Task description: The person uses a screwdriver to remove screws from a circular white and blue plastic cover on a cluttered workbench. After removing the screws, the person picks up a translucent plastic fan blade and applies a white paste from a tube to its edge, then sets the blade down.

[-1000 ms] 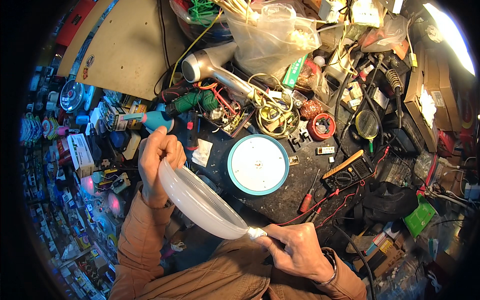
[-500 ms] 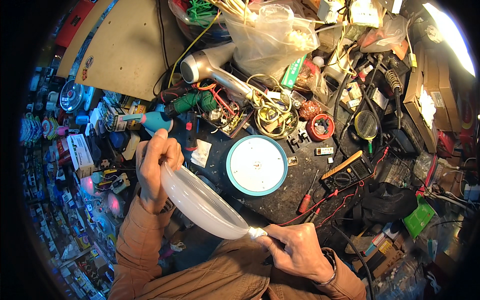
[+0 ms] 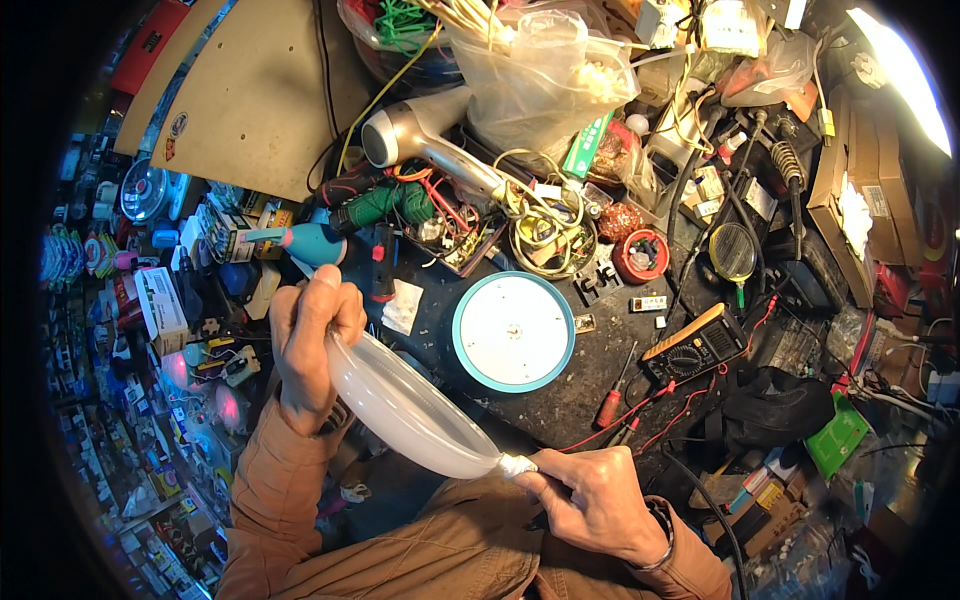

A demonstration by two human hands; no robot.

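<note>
A translucent white round lamp cover (image 3: 405, 400) is held tilted over my lap, its ribbed inner side partly showing. The fingers of my left hand (image 3: 315, 335) are closed round its upper left rim. My right hand (image 3: 600, 500) pinches a crumpled white wad (image 3: 515, 465), like tissue or cloth, pressed to the lower right end of the rim. Beyond the cover, a round lamp base (image 3: 513, 331) with a white face and blue rim lies on the dark workbench.
Right of the base lie a screwdriver (image 3: 615, 390), a yellow-edged multimeter (image 3: 697, 345) with red leads and a red round tub (image 3: 641, 256). A hair dryer (image 3: 430, 145), tangled wires and a plastic bag (image 3: 535, 85) crowd the back. A bright lamp (image 3: 900, 75) shines at upper right.
The lamp cover has shifted and turned very slightly, showing a little more of its inner side. Both hands keep their hold in nearly the same place.
</note>
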